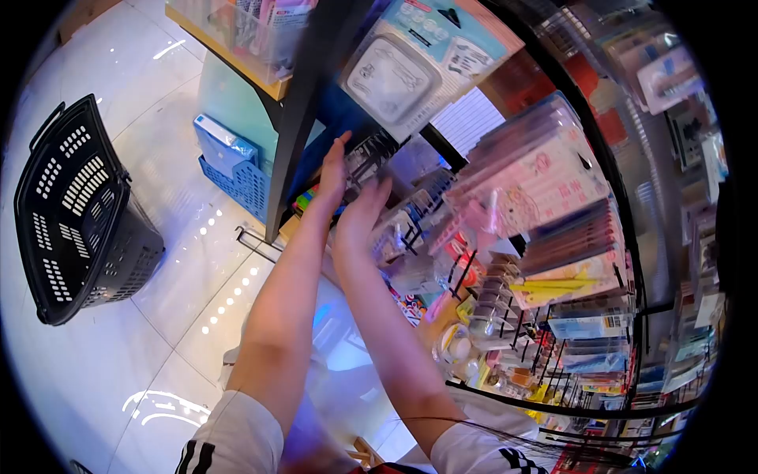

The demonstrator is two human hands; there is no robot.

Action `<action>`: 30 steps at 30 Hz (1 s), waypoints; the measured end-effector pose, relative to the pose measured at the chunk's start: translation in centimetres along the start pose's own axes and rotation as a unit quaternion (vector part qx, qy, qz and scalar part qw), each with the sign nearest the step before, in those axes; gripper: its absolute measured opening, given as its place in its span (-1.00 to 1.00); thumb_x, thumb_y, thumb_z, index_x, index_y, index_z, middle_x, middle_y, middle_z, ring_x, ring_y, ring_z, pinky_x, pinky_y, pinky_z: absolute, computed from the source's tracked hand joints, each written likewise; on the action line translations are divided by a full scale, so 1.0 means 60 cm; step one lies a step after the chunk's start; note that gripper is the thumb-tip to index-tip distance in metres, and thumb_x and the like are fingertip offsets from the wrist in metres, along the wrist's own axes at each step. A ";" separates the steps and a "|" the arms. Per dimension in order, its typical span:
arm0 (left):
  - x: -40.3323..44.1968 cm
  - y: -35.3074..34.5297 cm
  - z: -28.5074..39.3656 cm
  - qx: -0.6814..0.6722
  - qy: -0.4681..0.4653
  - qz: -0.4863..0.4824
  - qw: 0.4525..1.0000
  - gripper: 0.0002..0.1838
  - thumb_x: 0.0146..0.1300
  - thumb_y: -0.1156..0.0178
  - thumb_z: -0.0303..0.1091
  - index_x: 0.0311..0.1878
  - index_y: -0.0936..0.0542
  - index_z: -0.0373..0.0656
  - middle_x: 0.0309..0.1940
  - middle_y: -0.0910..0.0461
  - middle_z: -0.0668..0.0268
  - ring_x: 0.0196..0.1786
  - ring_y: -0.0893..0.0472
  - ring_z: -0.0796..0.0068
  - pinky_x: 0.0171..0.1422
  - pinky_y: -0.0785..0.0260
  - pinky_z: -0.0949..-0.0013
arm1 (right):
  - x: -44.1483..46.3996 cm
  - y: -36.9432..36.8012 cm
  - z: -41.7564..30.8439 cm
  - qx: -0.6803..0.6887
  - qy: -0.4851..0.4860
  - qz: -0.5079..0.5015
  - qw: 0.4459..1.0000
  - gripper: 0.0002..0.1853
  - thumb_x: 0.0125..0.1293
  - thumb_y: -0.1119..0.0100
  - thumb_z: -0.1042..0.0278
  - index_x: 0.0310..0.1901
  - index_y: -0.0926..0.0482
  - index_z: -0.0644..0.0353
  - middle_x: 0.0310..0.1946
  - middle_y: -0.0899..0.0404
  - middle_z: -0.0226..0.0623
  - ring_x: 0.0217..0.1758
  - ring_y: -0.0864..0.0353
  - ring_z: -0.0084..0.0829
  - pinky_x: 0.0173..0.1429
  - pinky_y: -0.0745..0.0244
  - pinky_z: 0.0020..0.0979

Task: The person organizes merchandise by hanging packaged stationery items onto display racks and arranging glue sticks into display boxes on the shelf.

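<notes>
Both my arms reach forward between a dark shelf post [304,110] and a rack of hanging packets. My left hand [335,174] is nearest the post, its fingers stretched upward and seen edge-on, with nothing visible in it. Just right of it is my right hand [363,209], its fingers extended and a little blurred, close to small dark packets [371,154] on hooks. What the fingertips touch is hard to make out. Above the hands hangs a large blister pack with a white square case [393,77]. Pink packets [537,186] hang to the right.
A black shopping basket [103,229] with slotted sides stands on the white tiled floor [181,292] at left. A blue perforated holder [233,186] sits beside the post, below a clear bin [253,31]. Metal hooks [462,272] stick out from the rack.
</notes>
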State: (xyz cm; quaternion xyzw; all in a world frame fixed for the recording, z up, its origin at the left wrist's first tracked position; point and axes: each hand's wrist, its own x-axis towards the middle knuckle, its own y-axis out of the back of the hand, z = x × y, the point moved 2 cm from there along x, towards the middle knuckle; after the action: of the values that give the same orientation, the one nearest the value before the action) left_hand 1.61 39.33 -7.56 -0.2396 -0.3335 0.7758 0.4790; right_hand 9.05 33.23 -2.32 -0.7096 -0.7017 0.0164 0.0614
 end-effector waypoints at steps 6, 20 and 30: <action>0.017 -0.028 0.023 0.102 0.016 -0.121 0.987 -0.42 0.39 0.35 0.04 0.25 -0.25 -0.21 0.14 -0.36 0.20 0.16 -0.35 0.44 0.28 -0.10 0.42 | 0.179 -0.018 0.121 0.398 -0.008 -0.098 0.912 -0.45 0.38 0.35 0.03 0.26 -0.07 0.25 0.19 -0.16 -0.19 0.17 -0.27 -0.31 0.23 -0.18 -0.34; 0.100 0.003 0.016 0.092 0.055 -0.145 0.984 -0.35 0.34 0.27 0.10 0.23 -0.25 -0.30 0.23 -0.26 0.15 0.28 -0.20 0.36 0.32 -0.04 0.39 | 0.169 -0.012 0.091 0.219 0.055 0.109 0.968 -0.38 0.40 0.38 0.02 0.33 0.08 0.28 0.35 0.07 -0.19 0.39 0.07 -0.31 0.41 0.21 -0.36; 0.118 -0.005 0.012 0.160 0.128 -0.181 0.962 -0.27 0.30 0.34 0.20 0.27 -0.19 -0.26 0.25 -0.22 0.16 0.30 -0.18 0.36 0.35 0.02 0.37 | 0.203 -0.009 0.123 0.255 0.064 0.014 0.965 -0.45 0.40 0.32 0.04 0.28 -0.06 0.24 0.22 -0.18 -0.23 0.25 -0.20 -0.36 0.33 -0.02 -0.36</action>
State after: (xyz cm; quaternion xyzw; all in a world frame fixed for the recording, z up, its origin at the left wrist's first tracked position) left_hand -1.73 45.65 -7.21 -0.1926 -0.1783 0.6825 0.6821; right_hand 7.88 45.84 -8.79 -0.6801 -0.6588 0.1499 0.2845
